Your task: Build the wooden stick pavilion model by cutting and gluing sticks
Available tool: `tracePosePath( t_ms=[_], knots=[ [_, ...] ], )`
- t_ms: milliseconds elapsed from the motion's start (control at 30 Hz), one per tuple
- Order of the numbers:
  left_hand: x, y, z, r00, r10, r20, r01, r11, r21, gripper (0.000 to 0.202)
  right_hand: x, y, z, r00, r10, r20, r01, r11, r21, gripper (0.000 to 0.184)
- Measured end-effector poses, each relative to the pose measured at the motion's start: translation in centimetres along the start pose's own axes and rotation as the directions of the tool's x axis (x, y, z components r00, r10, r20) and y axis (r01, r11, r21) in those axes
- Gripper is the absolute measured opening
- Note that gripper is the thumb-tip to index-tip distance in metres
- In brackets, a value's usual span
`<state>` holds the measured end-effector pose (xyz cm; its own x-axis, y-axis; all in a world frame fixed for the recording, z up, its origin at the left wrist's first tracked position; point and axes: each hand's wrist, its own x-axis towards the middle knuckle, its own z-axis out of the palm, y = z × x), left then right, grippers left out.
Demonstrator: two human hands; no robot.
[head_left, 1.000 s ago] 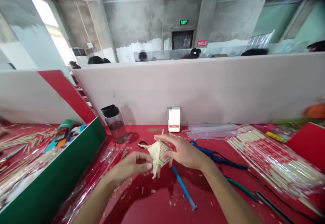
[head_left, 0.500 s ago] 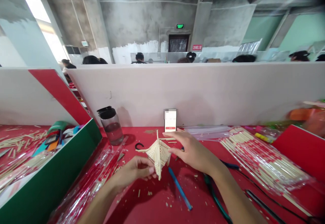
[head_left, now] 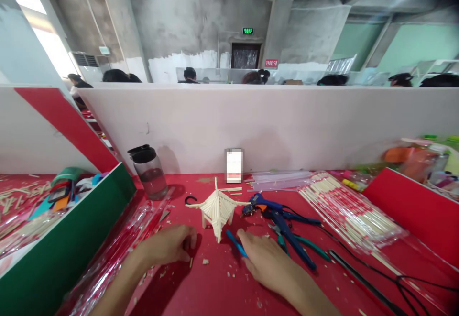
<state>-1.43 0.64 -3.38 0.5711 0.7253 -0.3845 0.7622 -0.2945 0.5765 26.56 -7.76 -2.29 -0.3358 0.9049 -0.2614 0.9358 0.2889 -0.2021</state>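
Head camera, largest first: a pale partition spans the view behind a red tabletop. Along the left runs a green panel; to the right lies a bundle of pale sticks, partly under clear plastic. Nearer the middle, a blue-handled tool rests among other tools and cables.

Between and beyond the hands, a small stick model stands on the tabletop, touched by neither. Its sloping roof of close-laid sticks seems complete on the sides facing the camera, with corner ridges jutting outward and short posts below. I judge the main build done; the far side and underside are hidden, so whether anything is left there cannot be told.

The right hand lies over the near end of a slim blue rod, fingers against it; whether it actually grips cannot be made out. The left hand has loosely bent fingers, thumb apart, with nothing visible between them. A bottle and a phone stand farther back. Smallest are pale wood scraps near the left hand.
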Motion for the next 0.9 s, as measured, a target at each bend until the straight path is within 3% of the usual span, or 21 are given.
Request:
tracePosePath(
  t_ms=[167,333,633,900],
  knots=[
    [-0.2,0.3,-0.3,0.998,0.017,0.057,-0.021,0.998,0.06,0.021,-0.8,0.7,0.0,0.996,-0.044,0.074,0.042,0.999,0.019,0.064],
    [-0.4,0.5,0.0,0.992,0.013,0.124,-0.019,0.999,0.044,0.023,-1.5,1.2,-0.5,0.993,-0.037,0.115,0.032,0.999,0.044,0.063],
    [-0.4,1.1,0.0,0.993,0.064,0.095,-0.073,0.993,0.095,0.004,-1.4,-0.3,-2.1,0.998,-0.054,-0.014,0.055,0.99,0.133,0.018],
    [-0.6,1.6,0.1,0.994,0.089,0.069,-0.096,0.99,0.102,0.007,-0.6,-0.4,-0.5,0.988,-0.11,-0.107,0.127,0.978,0.165,0.012]
  ],
)
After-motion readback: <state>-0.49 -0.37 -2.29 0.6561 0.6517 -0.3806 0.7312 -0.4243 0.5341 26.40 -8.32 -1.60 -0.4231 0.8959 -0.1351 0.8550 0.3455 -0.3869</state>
